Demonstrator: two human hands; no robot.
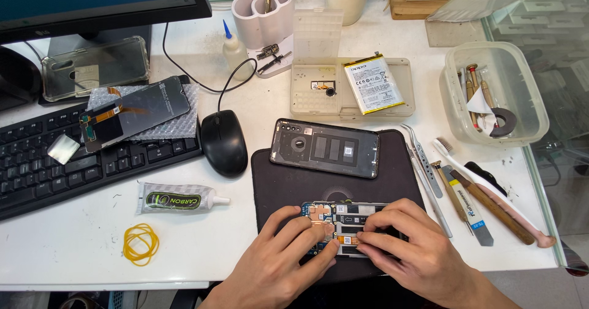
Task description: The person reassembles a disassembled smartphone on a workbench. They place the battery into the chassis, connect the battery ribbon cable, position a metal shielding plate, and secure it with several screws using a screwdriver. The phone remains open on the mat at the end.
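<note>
On the dark rectangular work mat (276,174) the opened phone frame with its blue circuit board (343,226) lies long axis left-to-right, directly under both hands, the left hand (288,247) and right hand (408,241) pressing closed fingertips together on its small orange flex connector (348,239).

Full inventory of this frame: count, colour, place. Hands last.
opened phone: 1, blue board, dark mat, under both hands
back cover: 1, dark, mat's far edge
dark mat: 1, black, table centre
battery: 1, white, beige tray
mouse: 1, black, left of mat
keyboard: 1, black, far left
display panel: 1, black, on bubble wrap
glue tube: 1, white
rubber band: 1, yellow, near edge
tweezers: 2, silver, right of mat
plastic tub: 1, clear, right
left hand: on phone
right hand: on phone
</note>
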